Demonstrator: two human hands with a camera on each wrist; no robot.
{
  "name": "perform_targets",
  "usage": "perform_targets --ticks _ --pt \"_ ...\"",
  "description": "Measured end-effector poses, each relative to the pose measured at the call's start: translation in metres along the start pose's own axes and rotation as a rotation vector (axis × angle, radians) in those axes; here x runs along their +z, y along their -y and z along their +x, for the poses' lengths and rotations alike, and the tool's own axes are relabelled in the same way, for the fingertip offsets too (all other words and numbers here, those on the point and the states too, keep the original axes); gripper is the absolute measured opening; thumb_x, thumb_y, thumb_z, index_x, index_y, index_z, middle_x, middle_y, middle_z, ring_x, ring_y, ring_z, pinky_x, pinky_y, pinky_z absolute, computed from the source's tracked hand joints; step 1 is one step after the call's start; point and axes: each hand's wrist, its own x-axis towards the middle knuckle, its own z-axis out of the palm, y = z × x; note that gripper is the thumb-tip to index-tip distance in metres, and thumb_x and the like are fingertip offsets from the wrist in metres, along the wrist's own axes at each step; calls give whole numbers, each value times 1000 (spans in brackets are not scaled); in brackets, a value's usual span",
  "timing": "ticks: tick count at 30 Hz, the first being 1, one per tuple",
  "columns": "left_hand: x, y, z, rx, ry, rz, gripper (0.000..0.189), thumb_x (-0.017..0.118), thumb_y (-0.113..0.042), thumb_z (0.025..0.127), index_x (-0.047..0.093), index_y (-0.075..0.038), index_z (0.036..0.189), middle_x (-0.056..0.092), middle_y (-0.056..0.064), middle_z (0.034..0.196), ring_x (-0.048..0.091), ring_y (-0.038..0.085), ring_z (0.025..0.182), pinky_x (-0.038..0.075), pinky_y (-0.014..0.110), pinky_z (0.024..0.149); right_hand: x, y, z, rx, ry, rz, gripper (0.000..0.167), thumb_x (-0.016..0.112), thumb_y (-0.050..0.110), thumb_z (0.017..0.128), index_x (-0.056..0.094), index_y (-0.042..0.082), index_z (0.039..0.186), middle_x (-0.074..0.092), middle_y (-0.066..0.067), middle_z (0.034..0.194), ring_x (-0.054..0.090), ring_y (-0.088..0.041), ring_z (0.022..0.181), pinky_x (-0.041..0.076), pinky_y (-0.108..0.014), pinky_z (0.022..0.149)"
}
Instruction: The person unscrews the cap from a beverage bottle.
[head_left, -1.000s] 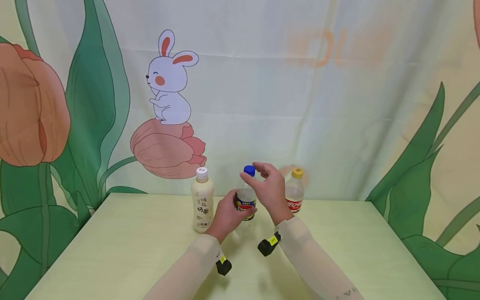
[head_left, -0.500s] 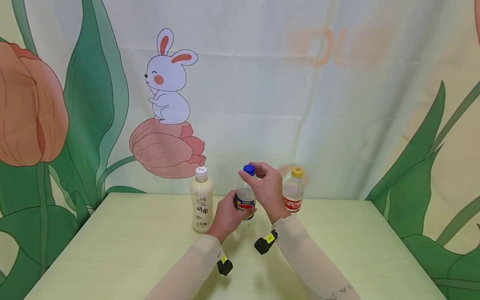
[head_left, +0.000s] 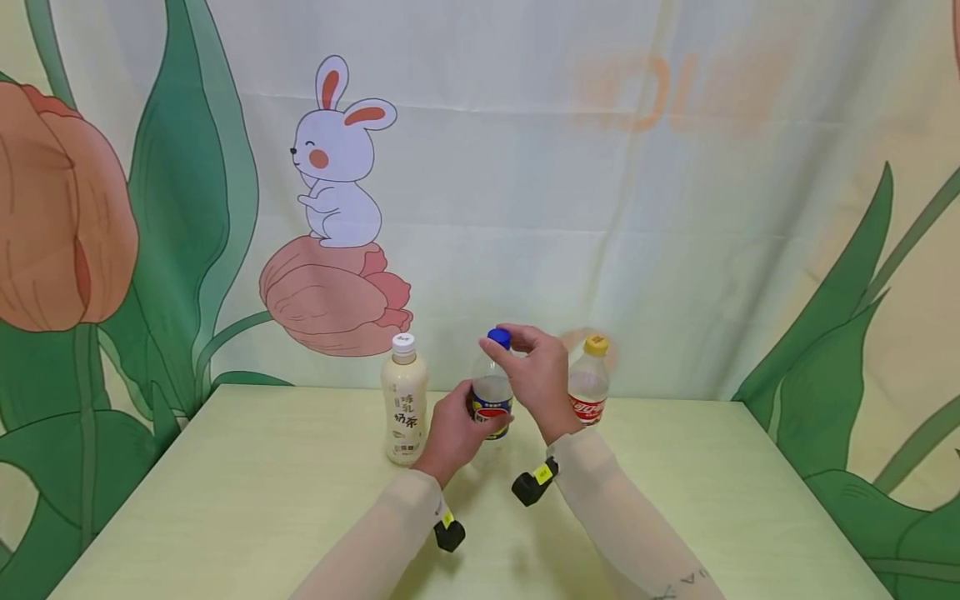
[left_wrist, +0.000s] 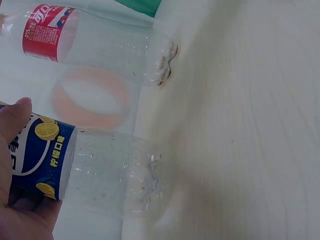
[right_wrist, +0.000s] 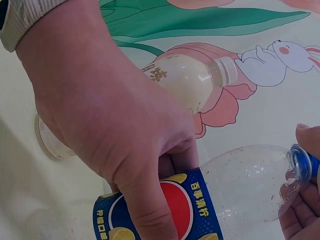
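Note:
In the head view my left hand (head_left: 459, 429) grips a clear plastic soda bottle (head_left: 491, 387) around its blue lemon-print label. The bottle stands upright on the table, its lower part see-through in the left wrist view. My right hand (head_left: 538, 375) is up at the neck, thumb and fingers around the blue cap (head_left: 498, 337). In the right wrist view this blue cap (right_wrist: 302, 162) sits on the bottle's mouth between thumb and fingers. The left hand (right_wrist: 110, 110) crosses that view and covers part of the label (right_wrist: 200, 205).
A milk tea bottle (head_left: 405, 408) with a white cap stands to the left. Behind the right hand is a clear bottle (head_left: 588, 383) with a red label and yellow cap. A printed curtain (head_left: 525, 192) hangs behind the pale table (head_left: 262, 500).
My right hand's thumb and fingers have shifted slightly around the blue cap. The left hand keeps its grip on the soda bottle, and the other bottles stay put.

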Motion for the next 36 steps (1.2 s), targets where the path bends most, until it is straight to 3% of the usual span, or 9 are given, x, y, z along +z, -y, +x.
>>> perform_targets --ticks 12,20,28,36 --pt "-4 -6 -12 35 -2 -20 67 86 -31 84 54 -14 140 66 8 135 63 30 125 51 51 109 -9 13 -5 39 54 10 41 84 43 85 78 16 114 77 -2 105 69 -19 98 57 -33 80" --pt "-8 -8 -25 71 16 -37 69 87 -36 82 54 -15 140 67 6 134 64 27 122 54 49 106 -18 21 -13 76 97 24 43 85 45 83 76 17 114 76 -2 102 69 -20 95 59 -33 81" --pt "-12 -10 -36 117 43 -63 68 89 -36 80 56 -18 136 68 2 130 66 24 117 56 44 103 -29 25 -20 92 180 111 39 86 41 82 77 15 109 75 -5 99 69 -23 93 60 -33 82" --pt "-19 -13 -50 156 73 -81 65 90 -35 79 58 -17 133 69 2 126 68 20 111 58 40 99 -35 33 -30 105 205 115 38 87 42 81 77 16 107 75 -5 99 69 -24 92 60 -34 81"
